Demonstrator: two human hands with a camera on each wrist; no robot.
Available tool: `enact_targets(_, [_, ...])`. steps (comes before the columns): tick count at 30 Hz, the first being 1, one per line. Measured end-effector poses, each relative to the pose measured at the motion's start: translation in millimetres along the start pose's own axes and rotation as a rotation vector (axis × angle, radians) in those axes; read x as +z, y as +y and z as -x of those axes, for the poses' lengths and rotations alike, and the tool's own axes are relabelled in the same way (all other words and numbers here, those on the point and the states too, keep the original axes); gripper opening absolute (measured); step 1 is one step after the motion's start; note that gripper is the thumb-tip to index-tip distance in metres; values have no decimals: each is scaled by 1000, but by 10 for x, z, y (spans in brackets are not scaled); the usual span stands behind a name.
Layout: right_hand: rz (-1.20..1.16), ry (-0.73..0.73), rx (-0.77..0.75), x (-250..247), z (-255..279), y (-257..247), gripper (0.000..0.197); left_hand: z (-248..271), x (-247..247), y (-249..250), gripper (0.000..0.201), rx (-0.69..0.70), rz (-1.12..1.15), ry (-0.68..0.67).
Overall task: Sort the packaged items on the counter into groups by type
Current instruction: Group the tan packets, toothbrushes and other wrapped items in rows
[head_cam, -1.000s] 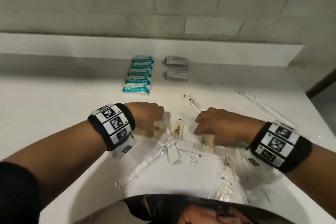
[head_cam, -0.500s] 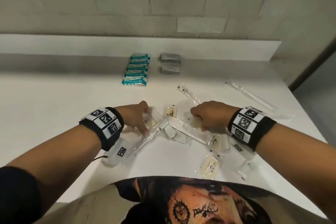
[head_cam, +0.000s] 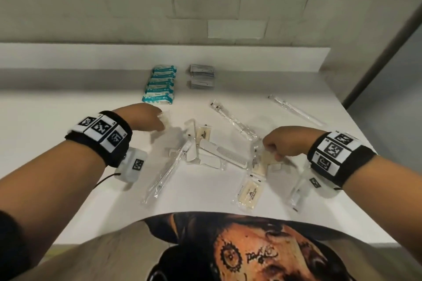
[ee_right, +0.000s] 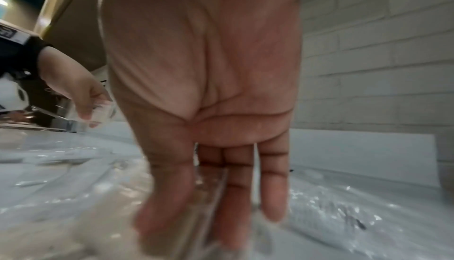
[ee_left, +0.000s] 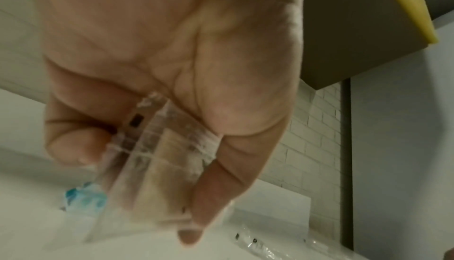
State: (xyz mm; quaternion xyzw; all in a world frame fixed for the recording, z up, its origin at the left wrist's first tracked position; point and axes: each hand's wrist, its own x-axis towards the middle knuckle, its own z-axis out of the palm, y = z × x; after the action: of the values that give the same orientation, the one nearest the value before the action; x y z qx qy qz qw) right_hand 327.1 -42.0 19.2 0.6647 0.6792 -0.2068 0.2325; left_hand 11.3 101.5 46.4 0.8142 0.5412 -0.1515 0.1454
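My left hand [head_cam: 162, 122] holds a small stack of clear-wrapped cream soap packets [ee_left: 159, 167] between thumb and fingers, just in front of the row of teal packets [head_cam: 161, 84]. My right hand [head_cam: 270, 153] pinches another clear-wrapped soap packet [head_cam: 262, 163] lying on the white counter [head_cam: 57, 102], thumb on one side and fingers [ee_right: 236, 206] on the other. Two more soap packets [head_cam: 249, 194] [head_cam: 204, 133] lie loose. Wrapped white combs [head_cam: 219, 155] lie between my hands. Grey sachets [head_cam: 202, 75] are stacked beside the teal row.
Long clear-wrapped toothbrushes lie at the left [head_cam: 164, 173], the middle [head_cam: 233, 118] and the far right [head_cam: 294, 109]. A raised ledge [head_cam: 251, 57] and tiled wall close the back. The counter's right edge falls off near my right wrist.
My left hand has lifted its soap packets and moved back and left toward the teal row. My right hand has shifted right and now pinches a soap packet. The head view has tilted.
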Motion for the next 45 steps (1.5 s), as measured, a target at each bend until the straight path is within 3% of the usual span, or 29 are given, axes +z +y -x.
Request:
enact_targets(2, [75, 72, 14, -20, 73, 33, 18, -40, 8, 68, 13, 38, 182, 33])
enact_targets(4, [19, 111, -38, -34, 116, -8, 20, -86, 52, 247, 11, 106, 374, 41])
enact_targets(6, [-18, 78, -81, -10, 152, -120, 23, -140, 123, 498, 27, 128, 445, 55])
enact_targets(8, [5, 53, -89, 95, 156, -223, 35, -199, 198, 746, 40, 122, 336, 49])
enact_targets(10, [40, 62, -80, 224, 157, -270, 62, -258, 263, 932, 41, 90, 131, 16])
enact_targets(13, [84, 130, -83, 297, 137, -237, 73, -216, 292, 1082, 50, 17, -86, 0])
enact_targets(19, [311, 219, -164, 232, 194, -346, 72, -180, 294, 1171, 51, -22, -127, -7])
enact_targets(26, [386, 160, -148, 210, 169, -369, 56, -104, 307, 1315, 49, -35, -93, -120])
enact_targets(29, [309, 133, -127, 200, 175, -352, 48, -78, 326, 1331, 46, -27, -111, -131])
enact_targets(35, [122, 226, -52, -70, 313, -189, 19, -28, 383, 1338, 50, -14, -35, -99])
enact_targets(38, [-26, 73, -154, -58, 405, -332, 19, -33, 430, 1350, 69, -27, 45, -68])
enact_targets(41, [29, -74, -195, 194, 392, -555, 28, -65, 431, 1345, 83, -28, 196, -27])
enact_targets(45, [35, 51, -166, 311, 356, -558, 51, -62, 360, 1222, 68, 37, 403, 104])
